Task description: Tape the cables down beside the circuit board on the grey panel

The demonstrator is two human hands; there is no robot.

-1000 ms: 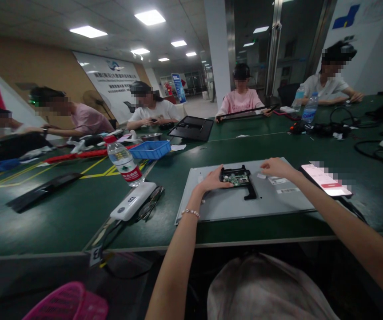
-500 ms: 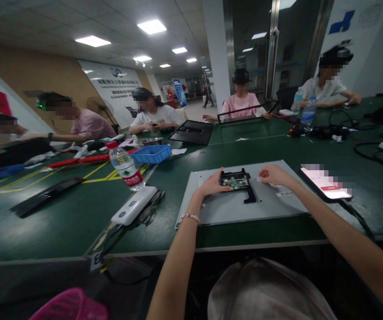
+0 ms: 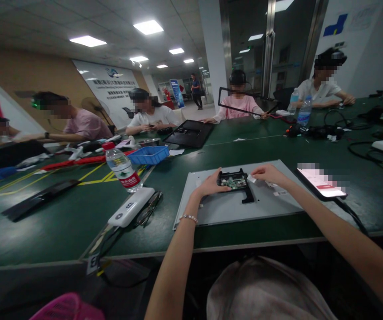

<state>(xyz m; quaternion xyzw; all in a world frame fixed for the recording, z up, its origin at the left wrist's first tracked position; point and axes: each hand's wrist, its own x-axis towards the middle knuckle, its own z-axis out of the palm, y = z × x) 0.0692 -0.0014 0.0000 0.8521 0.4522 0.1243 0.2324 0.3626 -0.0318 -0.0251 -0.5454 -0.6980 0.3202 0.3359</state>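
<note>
A flat grey panel [image 3: 211,213], like the back of a display, lies on the green table before me. On it rests a black plastic bracket [image 3: 249,198] carrying a green circuit board [image 3: 234,182]. My left hand [image 3: 209,184] grips the bracket's left side, thumb along the lower edge and fingers at the upper edge. My right hand [image 3: 269,172] is closed in a pinch on a small whitish strip [image 3: 252,178], just right of the board. Whether the strip touches the board, I cannot tell. Pale labels [image 3: 281,193] show on the panel below my right wrist.
Right of the panel lies a lit phone [image 3: 323,182] with a cable. To the left are a white power bank [image 3: 131,207], a water bottle [image 3: 123,169], a blue tray [image 3: 149,155] and a long black part [image 3: 40,200]. Co-workers sit around the table; one holds a black frame [image 3: 241,106].
My right hand has moved left with the whitish strip, closer to the circuit board. My left hand keeps its hold. Across the table, a co-worker's black frame has been raised at its left end.
</note>
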